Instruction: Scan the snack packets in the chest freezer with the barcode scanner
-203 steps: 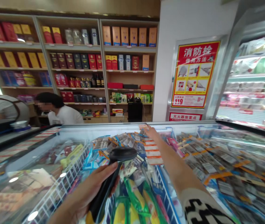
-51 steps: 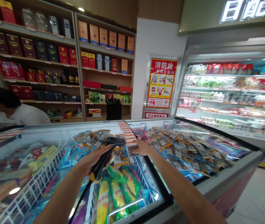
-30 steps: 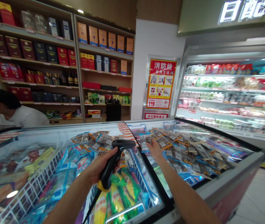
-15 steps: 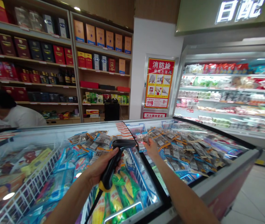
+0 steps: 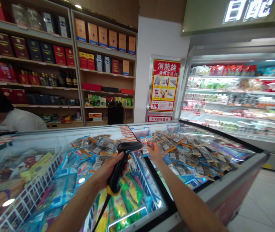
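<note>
Scanner point(image 5: 117, 172) sits tilted in the left hand point(image 5: 106, 170); the right hand point(image 5: 156, 154) pinches a small packet point(image 5: 144, 144) just right of the scanner's head, over the freezer point(image 5: 239, 172). A slack pinch could drop it among similar packets point(image 5: 188, 156) at right.

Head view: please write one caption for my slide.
Left hand holds a black scanner near a packet in the right hand above a freezer.

We can't read the print on the small clear-and-blue plastic packet point(image 5: 144, 146), and the right hand point(image 5: 156, 154) covers part of it anyway. Thin black scanner cord point(image 5: 102, 211) exits at 7 o'clock, white-shirted person point(image 5: 22, 120) gets cropped at 9, glowing white-lettered green sign point(image 5: 239, 16) at 2.
</note>
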{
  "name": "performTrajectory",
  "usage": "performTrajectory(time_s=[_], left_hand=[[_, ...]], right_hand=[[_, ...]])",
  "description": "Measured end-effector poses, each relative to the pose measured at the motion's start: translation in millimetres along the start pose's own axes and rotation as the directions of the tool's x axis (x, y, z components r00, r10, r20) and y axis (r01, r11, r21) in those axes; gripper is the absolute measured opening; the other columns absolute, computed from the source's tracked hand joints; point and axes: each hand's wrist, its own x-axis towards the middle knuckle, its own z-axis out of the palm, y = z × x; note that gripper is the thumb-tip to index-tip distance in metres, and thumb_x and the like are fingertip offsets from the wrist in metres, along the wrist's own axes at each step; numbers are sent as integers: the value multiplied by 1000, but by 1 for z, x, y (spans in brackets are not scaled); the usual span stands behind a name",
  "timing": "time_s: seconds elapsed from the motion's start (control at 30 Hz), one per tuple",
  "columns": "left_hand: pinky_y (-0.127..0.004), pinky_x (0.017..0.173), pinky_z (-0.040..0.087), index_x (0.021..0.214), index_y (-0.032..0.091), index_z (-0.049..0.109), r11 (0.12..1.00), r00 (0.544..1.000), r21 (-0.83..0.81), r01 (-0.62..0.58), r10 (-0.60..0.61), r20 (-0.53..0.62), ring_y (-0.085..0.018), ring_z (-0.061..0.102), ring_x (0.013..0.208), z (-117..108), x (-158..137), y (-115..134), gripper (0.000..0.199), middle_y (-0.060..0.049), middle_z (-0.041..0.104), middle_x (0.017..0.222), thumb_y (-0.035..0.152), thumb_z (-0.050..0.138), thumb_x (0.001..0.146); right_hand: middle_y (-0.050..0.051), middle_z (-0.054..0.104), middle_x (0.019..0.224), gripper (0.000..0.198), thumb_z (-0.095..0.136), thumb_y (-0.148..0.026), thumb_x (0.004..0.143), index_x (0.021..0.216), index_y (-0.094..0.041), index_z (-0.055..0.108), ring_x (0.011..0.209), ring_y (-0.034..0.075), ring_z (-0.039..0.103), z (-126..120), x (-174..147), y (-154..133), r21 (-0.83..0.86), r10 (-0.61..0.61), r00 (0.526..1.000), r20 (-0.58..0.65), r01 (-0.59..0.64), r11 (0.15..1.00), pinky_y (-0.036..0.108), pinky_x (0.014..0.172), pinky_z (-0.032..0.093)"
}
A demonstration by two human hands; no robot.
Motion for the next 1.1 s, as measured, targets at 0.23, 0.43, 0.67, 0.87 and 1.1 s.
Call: performTrajectory(time_s=[0.23,0.43,0.67,0.87,1.1], left_hand=[[-17,43,41,76,12,56,1000,1000,-1,-3,3,2,-8,51,45,1,4,-5,26,-3,58,57,37,54,73],[-17,42,40,75,12,55,999,1000,-45,19,-19,13,-8,50,43,1,3,-3,25,-3,58,56,37,52,75],[-18,44,40,78,11,56,999,999,-44,10,-8,41,-8,51,46,4,1,-3,25,-4,58,58,35,52,75],[-17,43,40,79,11,57,1000,1000,-9,-9,9,5,-9,52,47,6,0,-4,23,-4,58,57,33,54,74],[-18,43,41,77,12,55,999,1000,-36,7,-8,-25,-9,52,46,6,0,-3,21,-4,59,57,33,53,75]], right_hand=[[1,60,66,22,50,-31,67,80,-17,59,63,16,53,4,-2,-1,31,23,1000,-21,-22,999,26,61,40],[3,62,76,24,51,-27,66,87,-17,58,74,18,55,0,-1,-2,23,38,998,-55,-37,999,29,70,41],[2,61,68,24,50,-32,68,82,-16,59,65,16,54,3,-2,1,24,21,999,-29,-21,999,27,63,41],[0,61,66,25,50,-31,68,85,-17,60,63,15,54,4,-3,2,36,11,999,-31,-10,999,25,61,41],[3,63,76,26,50,-30,67,88,-17,59,72,17,56,2,-2,1,77,18,999,-45,-15,997,27,68,41]])
